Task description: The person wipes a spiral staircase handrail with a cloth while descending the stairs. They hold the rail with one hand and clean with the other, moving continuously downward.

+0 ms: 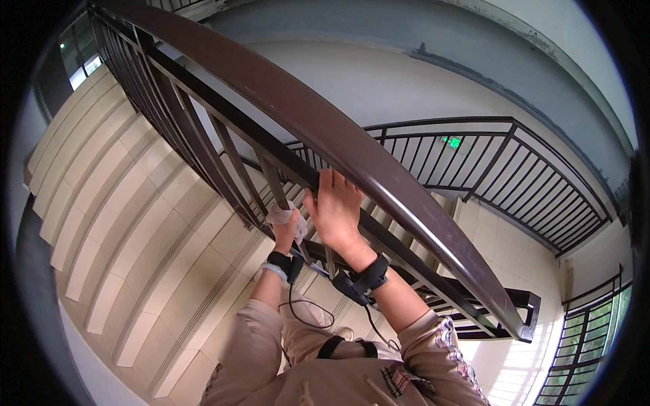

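In my left hand (286,232) is a pale cleaning cloth (278,213), wrapped around a dark metal baluster (272,178) of the stair railing. My right hand (334,213) grips the black upper rail (244,123) of the balusters, just below the wide brown handrail (315,122). Its fingertips go over the far side of the rail and are partly hidden. Both wrists wear black straps with small boxes and cables (369,319).
Beige tiled stairs (167,223) with grooved edges climb toward the upper left. Beyond the handrail, a second dark railing (457,157) borders a lower landing (487,228). A green exit sign (452,142) shows through its bars. A barred window (584,335) lies at right.
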Demonstrator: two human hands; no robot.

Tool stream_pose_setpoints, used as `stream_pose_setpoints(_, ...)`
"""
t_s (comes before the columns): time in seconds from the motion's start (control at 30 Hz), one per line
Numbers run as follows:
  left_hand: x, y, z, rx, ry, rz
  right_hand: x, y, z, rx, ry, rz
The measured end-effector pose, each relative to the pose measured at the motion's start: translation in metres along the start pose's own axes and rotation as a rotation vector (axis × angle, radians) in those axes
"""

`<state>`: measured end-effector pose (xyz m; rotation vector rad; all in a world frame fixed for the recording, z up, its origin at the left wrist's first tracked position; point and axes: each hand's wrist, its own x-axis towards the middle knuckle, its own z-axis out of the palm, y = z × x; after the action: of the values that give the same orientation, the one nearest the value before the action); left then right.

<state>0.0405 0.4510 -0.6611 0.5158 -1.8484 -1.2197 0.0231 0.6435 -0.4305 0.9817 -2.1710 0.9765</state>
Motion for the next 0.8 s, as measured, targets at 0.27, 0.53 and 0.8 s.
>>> stream_pose_setpoints(0.27, 0.080, 0.105, -0.036, 0.109, -0.070, -0.125, -0.001, 0.000, 0.003, -0.016, -0.026, 0.025)
stream_pose_setpoints(0.53, 0.050, 0.083, 0.000, 0.151, 0.051, 0.192, -0.001, 0.006, -0.006, -0.069, -0.032, 0.037)
stream_pose_setpoints(0.8, -0.038, -0.029, -0.036, 0.067, -0.055, -0.011, -0.007, -0.004, 0.000, 0.013, -0.023, -0.008)
